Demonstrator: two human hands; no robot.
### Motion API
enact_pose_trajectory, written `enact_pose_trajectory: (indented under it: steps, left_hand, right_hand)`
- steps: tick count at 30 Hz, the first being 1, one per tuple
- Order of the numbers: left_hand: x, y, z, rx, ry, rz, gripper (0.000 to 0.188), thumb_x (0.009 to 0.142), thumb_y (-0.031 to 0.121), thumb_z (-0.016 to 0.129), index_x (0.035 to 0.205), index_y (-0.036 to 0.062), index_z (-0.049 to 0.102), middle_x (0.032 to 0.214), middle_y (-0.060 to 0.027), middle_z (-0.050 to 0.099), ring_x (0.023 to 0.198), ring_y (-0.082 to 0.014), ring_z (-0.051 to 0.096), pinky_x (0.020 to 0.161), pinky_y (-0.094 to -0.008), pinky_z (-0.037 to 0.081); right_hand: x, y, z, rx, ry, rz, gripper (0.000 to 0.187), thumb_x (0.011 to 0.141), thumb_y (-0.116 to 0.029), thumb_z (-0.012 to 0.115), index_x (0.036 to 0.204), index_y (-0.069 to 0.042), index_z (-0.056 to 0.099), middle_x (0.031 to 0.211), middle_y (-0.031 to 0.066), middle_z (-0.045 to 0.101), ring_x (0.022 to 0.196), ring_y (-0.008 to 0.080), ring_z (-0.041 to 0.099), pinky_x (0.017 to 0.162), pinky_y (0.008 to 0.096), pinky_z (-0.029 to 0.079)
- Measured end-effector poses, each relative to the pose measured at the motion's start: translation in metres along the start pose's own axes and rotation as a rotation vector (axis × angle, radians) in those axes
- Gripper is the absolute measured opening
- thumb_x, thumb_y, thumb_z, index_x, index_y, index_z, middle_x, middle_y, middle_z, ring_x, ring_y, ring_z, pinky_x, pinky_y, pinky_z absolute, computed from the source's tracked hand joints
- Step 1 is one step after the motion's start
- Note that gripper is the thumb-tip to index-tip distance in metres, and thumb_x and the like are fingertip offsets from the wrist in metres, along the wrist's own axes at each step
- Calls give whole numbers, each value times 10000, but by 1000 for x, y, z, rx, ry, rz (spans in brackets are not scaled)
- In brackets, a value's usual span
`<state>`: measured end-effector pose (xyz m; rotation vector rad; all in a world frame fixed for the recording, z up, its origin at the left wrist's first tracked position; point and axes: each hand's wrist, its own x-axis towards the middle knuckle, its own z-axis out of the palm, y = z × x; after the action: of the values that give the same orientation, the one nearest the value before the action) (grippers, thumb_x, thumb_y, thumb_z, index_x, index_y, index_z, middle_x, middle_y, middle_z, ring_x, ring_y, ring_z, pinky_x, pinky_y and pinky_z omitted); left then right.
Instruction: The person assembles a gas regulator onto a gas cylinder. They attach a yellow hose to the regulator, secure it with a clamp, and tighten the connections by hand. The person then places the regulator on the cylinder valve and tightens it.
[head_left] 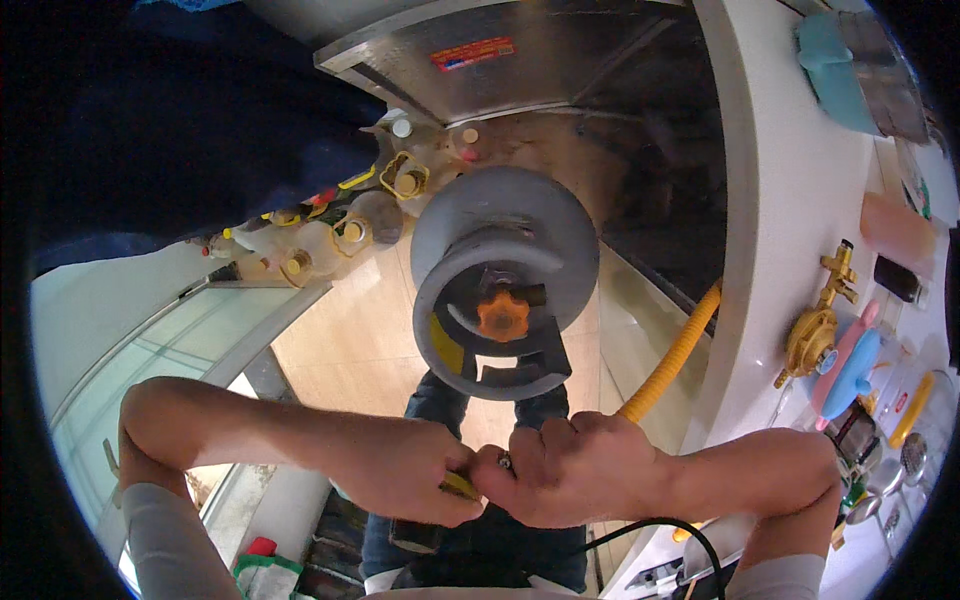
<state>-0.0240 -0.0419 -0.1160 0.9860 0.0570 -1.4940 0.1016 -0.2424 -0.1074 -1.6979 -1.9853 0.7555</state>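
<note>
My right hand (580, 470) is closed round the end of a yellow corrugated hose (672, 352), which runs up to the white counter's edge. A small metal piece (505, 461) shows at its fingers. Against it, my left hand (410, 472) is closed on a yellow and black tool (460, 486); most of the tool is hidden by the fingers, so its kind is unclear. Beyond both hands a grey gas cylinder (505, 200) stands upright on the floor, with an orange valve knob (503, 315) inside its collar. On the counter at right lies a brass gas regulator (812, 340).
The white counter (748, 230) also bears a pink and blue lid (850, 370), a light blue container (825, 70) and several ladles and spoons (885, 478). Several plastic bottles (350, 232) stand at back left, near a glass door (150, 340). Dark cloth (200, 130) hangs at upper left.
</note>
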Motion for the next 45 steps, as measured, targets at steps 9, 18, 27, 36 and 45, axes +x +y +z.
enact_pose_trajectory:
  steps: [9, 18, 27, 36, 45]
  left_hand:
    - [-13, 0, 27, 436, 517, 177, 316, 981, 289, 626, 971, -25, 650, 820, -179, 726, 653, -356, 726, 626, -426, 602]
    - [-14, -14, 52, 876, 913, 245, 266, 954, 276, 666, 909, 21, 605, 807, -120, 653, 612, -279, 722, 496, -409, 593]
    - [-7, -22, 68, 1188, 1243, 275, 213, 862, 251, 680, 892, 57, 598, 844, -59, 569, 629, -173, 589, 516, -275, 525]
    - [-11, -17, 72, 1248, 1259, 250, 190, 866, 216, 676, 942, 44, 645, 906, -86, 594, 685, -217, 644, 554, -280, 556]
    - [-13, -16, 80, 1273, 1293, 189, 226, 851, 225, 688, 1012, 67, 692, 1025, -95, 636, 815, -250, 662, 611, -290, 570]
  right_hand:
    - [3, -5, 8, -64, -4, 14, 134, 884, -225, 653, 937, -102, 646, 589, 14, 493, 444, 153, 589, 359, 305, 408]
    - [11, -8, 1, -25, -51, 42, 89, 890, -219, 645, 881, -134, 620, 593, 22, 474, 408, 158, 560, 352, 302, 399]
    - [7, -10, 0, 69, 3, 67, 82, 912, -205, 648, 874, -133, 636, 550, 19, 487, 396, 173, 564, 327, 323, 366]
    - [8, -7, -4, 312, -131, 74, 198, 956, -267, 633, 953, -69, 611, 562, 66, 606, 422, 218, 637, 363, 361, 481]
    - [14, 0, -13, 504, -285, 76, 310, 1021, -339, 602, 1006, -30, 588, 541, 102, 617, 470, 309, 674, 427, 431, 535]
